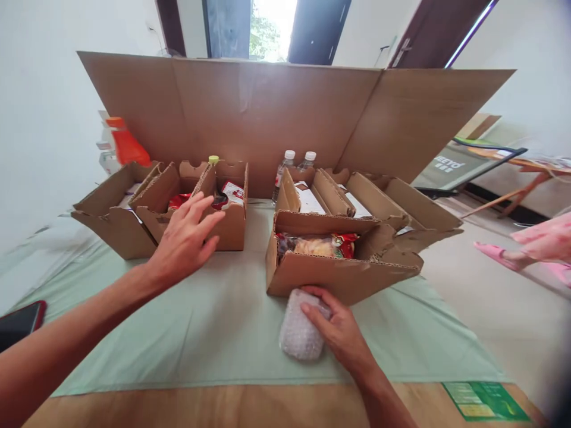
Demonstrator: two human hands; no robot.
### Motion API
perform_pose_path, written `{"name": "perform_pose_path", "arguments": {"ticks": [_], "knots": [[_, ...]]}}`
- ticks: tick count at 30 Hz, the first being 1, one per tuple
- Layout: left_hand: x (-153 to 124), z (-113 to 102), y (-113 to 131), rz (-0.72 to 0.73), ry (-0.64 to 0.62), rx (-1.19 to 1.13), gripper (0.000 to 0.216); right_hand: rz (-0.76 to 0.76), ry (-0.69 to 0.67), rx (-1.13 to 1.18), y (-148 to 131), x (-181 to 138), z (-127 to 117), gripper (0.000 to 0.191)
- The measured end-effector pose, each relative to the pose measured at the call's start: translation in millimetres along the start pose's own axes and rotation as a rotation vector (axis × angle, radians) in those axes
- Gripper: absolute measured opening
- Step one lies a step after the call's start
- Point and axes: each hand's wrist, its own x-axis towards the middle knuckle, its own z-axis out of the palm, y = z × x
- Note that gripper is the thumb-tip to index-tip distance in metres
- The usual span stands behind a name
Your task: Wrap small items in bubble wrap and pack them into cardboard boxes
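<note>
My right hand [338, 329] rests on a white bubble-wrap roll [298, 333] lying on the green cloth, fingers curled around its top, just in front of an open cardboard box [330, 274] that holds snack packets [317, 245]. My left hand [188, 238] reaches forward with fingers spread, holding nothing, hovering at the front of another open cardboard box [227, 229] containing red and white packets.
A tall cardboard sheet [250, 113] stands behind several open boxes. Two water bottles [294, 163] and an orange-capped bottle [125, 145] stand at the back. A phone [20, 324] lies at the left edge. Another person's hand [542, 241] shows at right.
</note>
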Motion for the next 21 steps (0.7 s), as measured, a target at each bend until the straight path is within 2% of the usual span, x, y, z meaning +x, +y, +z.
{"name": "perform_pose_path", "arguments": {"ticks": [3,6,8,10,11,12,14,17,19,21], "knots": [[20.9,5.3,11.8,-0.023,0.049,0.023,0.041,-0.043,0.051,-0.047,6.5,8.2,-8.5,0.045],[0.1,15.5,47.0,-0.011,0.056,-0.154,0.048,-0.036,0.206,-0.044,16.6,-6.9,-32.3,0.049],[-25.3,30.2,72.0,-0.074,-0.076,-0.373,0.056,0.015,0.399,-0.024,21.6,-20.4,-55.0,0.058],[-46.0,50.9,91.6,-0.222,-0.246,-0.579,0.067,0.062,0.606,-0.036,23.0,-27.4,-77.0,0.072],[-52.0,62.5,99.5,-0.289,-0.309,-0.671,0.073,0.079,0.667,-0.053,22.5,-27.0,-86.0,0.079],[-55.0,74.1,106.7,-0.342,-0.349,-0.757,0.080,0.095,0.678,-0.064,21.6,-24.4,-93.1,0.086],[-54.4,94.3,121.1,-0.421,-0.349,-0.906,0.089,0.123,0.580,-0.055,20.2,-15.2,-101.0,0.095],[-50.9,111.7,145.5,-0.528,-0.246,-1.013,0.091,0.148,0.385,-0.010,22.3,-6.2,-102.0,0.088],[-52.1,116.0,162.3,-0.566,-0.202,-1.023,0.091,0.142,0.387,-0.001,27.2,-8.2,-101.9,0.079],[-53.5,118.4,176.6,-0.563,-0.213,-1.038,0.093,0.129,0.443,0.017,33.5,-12.4,-104.6,0.076]]}}
